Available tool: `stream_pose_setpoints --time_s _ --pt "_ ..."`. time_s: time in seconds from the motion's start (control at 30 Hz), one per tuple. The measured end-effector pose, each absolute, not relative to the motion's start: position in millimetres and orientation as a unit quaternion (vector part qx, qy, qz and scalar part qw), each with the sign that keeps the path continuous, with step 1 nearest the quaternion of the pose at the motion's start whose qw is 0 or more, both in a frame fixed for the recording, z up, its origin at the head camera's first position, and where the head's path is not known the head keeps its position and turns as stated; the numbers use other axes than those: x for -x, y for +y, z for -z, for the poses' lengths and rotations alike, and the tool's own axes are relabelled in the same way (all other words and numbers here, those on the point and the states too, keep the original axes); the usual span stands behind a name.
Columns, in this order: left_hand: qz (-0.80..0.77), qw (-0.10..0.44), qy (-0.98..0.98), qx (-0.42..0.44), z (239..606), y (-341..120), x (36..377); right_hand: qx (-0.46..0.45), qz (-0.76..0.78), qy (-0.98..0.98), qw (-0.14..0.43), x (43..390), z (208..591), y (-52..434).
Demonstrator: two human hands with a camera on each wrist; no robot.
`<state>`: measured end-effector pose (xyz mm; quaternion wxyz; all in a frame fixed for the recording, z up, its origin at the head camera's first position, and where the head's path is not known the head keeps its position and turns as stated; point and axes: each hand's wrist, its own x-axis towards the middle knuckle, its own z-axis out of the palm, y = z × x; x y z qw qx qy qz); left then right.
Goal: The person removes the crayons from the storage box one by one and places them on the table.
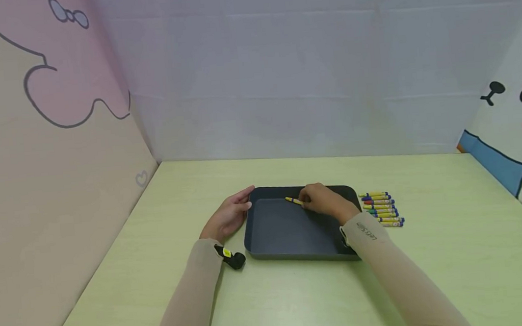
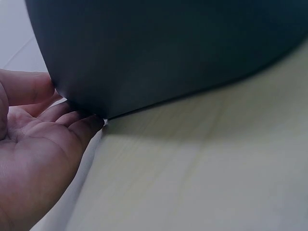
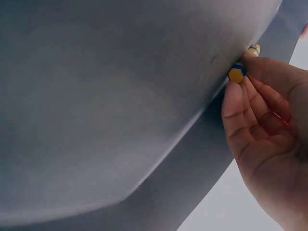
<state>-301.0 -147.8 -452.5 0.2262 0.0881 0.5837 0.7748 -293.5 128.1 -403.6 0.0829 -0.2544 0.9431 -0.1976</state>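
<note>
A dark grey rectangular tray [image 1: 289,235] lies on the table. At its far left corner my left hand [image 1: 227,218] holds the edge; in the left wrist view the thumb and fingertips touch the tray [image 2: 144,53] at its edge. Over the tray's far side, my right hand [image 1: 322,200] pinches a yellow crayon [image 1: 293,201] between thumb and fingers. The right wrist view shows the crayon's flat yellow end with a blue band [image 3: 237,73], close to where the tray floor [image 3: 110,106] meets its wall. Its tip points left in the head view.
Just right of the tray, several crayons [image 1: 381,208] with yellow wrappers and different coloured tips lie in a column on the pale table [image 1: 455,229]. A white wall [image 1: 291,78] stands behind, with printed panels at both sides.
</note>
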Motion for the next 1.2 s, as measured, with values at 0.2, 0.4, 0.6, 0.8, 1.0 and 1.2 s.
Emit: stream_pose_setpoints --time_s 0.2,0.4,0.6,0.8,1.0,1.2 --pt "-0.773 0.224 0.585 -0.096 452.5 -147.7 302.5 0.264 0.202 0.940 0.073 293.4 405.0 129.7" --pt "-0.773 0.229 0.583 -0.097 452.9 -148.0 302.5 0.267 0.217 0.936 0.070 292.1 405.6 131.8" --pt "-0.770 0.230 0.587 -0.099 452.4 -147.8 301.5 0.264 0.227 0.934 0.076 291.0 405.0 133.9" --pt "-0.771 0.229 0.586 -0.098 450.5 -147.7 300.5 0.266 0.229 0.932 0.088 288.7 401.3 135.6" --pt "-0.771 0.228 0.587 -0.097 450.2 -147.7 299.7 0.272 0.217 0.932 0.099 286.6 395.8 135.7" --pt "-0.773 0.229 0.583 -0.097 451.1 -148.0 299.9 0.272 0.207 0.933 0.109 285.1 388.6 137.2"
